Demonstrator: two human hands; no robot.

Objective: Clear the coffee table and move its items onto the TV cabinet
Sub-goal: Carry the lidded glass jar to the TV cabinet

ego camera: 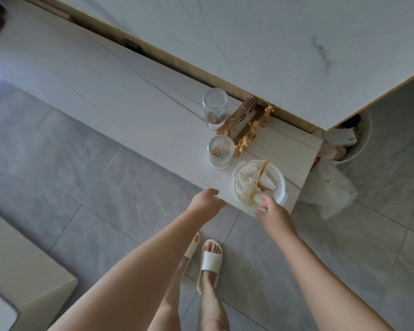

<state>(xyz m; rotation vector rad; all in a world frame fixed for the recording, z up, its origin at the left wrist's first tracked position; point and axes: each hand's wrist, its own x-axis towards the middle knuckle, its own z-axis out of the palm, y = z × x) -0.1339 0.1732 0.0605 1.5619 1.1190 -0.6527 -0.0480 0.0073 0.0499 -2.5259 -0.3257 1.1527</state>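
A long white TV cabinet runs along the marble wall. Near its right end sits a white plastic basket holding crumpled white wrappers and a thin wooden stick. Behind it stand two clear glass jars, a short one and a taller one, plus a wooden calendar block with gold leaf trim. My right hand hovers at the basket's near rim, fingers apart; whether it touches the rim is unclear. My left hand is at the cabinet's front edge, fingers spread, holding nothing.
A round bin with rubbish and a white plastic bag stand on the grey tiled floor just right of the cabinet. A white table corner shows at lower left. My slippered feet stand close to the cabinet.
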